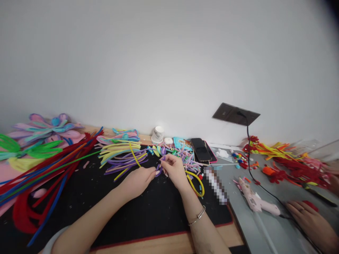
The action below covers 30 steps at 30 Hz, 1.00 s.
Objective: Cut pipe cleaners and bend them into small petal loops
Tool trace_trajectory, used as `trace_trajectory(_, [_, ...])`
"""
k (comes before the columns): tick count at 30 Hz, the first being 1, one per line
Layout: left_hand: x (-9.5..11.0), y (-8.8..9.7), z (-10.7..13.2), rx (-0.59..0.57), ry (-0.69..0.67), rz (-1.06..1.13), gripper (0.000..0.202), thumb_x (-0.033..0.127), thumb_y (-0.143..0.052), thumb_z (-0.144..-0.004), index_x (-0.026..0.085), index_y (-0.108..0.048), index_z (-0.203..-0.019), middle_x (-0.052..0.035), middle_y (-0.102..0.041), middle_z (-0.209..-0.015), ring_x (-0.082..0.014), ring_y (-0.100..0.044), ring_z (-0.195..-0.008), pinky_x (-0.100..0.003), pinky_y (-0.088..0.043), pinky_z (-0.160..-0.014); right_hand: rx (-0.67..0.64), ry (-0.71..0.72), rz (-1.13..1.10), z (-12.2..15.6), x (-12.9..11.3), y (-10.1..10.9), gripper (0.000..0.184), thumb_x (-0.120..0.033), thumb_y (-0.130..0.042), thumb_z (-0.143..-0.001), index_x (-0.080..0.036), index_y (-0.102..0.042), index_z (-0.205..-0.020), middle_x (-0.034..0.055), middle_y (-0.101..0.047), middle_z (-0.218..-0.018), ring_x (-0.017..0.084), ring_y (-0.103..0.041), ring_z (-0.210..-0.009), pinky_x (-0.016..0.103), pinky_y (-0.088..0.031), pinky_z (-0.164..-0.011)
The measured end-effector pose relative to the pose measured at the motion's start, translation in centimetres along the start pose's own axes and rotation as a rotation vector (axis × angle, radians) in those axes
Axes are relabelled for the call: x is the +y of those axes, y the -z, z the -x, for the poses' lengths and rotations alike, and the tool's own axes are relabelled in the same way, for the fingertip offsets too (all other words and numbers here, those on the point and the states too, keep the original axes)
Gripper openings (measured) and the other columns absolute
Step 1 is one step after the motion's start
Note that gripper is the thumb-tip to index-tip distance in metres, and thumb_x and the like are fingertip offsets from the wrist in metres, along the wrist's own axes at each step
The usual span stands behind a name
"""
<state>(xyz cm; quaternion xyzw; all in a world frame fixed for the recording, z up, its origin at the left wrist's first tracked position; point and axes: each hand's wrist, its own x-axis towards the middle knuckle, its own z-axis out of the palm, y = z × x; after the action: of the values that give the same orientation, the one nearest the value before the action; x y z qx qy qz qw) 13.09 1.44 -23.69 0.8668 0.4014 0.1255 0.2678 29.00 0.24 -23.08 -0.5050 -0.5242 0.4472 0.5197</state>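
Observation:
My left hand [139, 180] and my right hand [174, 168] meet over the black mat [132, 211], fingers pinched together. Between the fingertips sits a short purple pipe cleaner piece [159, 166], held by both hands. Just behind them lies a pile of purple and yellow pipe cleaners [124, 157]. A yellow pipe cleaner loop [197, 183] lies on the mat beside my right wrist, which wears a thin bracelet.
Long red, blue and green pipe cleaners [45, 169] fan over the left. Finished pipe-cleaner flowers [45, 128] lie far left. Two phones [202, 150], a white cup [158, 134], a pink glue gun [255, 201] with black cable. Another person's hand [308, 218] rests lower right.

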Motion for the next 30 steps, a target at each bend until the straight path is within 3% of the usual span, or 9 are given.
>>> trace_trajectory(6, [-0.15,-0.08,-0.2,0.048,-0.001,0.132,0.032,0.034,-0.025,-0.092,0.02,-0.045,-0.071,0.0017,-0.051,-0.059,-0.0149,-0.049,-0.055,-0.025,-0.024,-0.052,0.101,0.0,-0.215,-0.42,0.28,0.22,0.016,-0.023,-0.063,-0.072,-0.016,-0.052,-0.063,-0.005,-0.053,-0.042,0.007,-0.044,-0.034,0.018,-0.038,-0.038])
trace_trajectory(12, [0.09,0.23,-0.21,0.093,0.006,0.189,0.03,0.034,-0.026,-0.091,0.02,-0.042,-0.07,0.0033,-0.047,-0.057,-0.0139,-0.047,-0.054,-0.024,-0.023,-0.052,0.142,-0.031,-0.377,-0.55,0.56,0.26,0.016,-0.026,-0.068,-0.068,-0.016,-0.056,-0.073,-0.0034,-0.056,-0.046,0.009,-0.05,-0.037,0.02,-0.043,-0.039])
trace_trajectory(19, [0.44,0.14,-0.11,0.07,0.001,0.107,0.031,0.038,-0.03,-0.091,0.02,-0.047,-0.072,0.0028,-0.047,-0.055,-0.0139,-0.046,-0.049,-0.025,-0.019,-0.049,0.137,-0.03,-0.284,-0.32,0.29,-0.03,0.017,-0.026,-0.066,-0.07,-0.016,-0.053,-0.072,-0.0049,-0.055,-0.049,0.003,-0.035,-0.032,0.016,-0.023,-0.032])
trace_trajectory(30, [0.45,0.11,-0.13,0.076,0.0,0.082,0.028,0.038,-0.03,-0.091,0.022,-0.046,-0.076,0.0021,-0.049,-0.057,-0.016,-0.048,-0.051,-0.024,-0.019,-0.049,0.131,-0.04,-0.407,-0.07,0.86,-0.66,0.021,-0.029,-0.065,-0.073,-0.017,-0.047,-0.071,-0.0024,-0.061,-0.056,0.003,-0.031,-0.032,0.016,-0.021,-0.033])
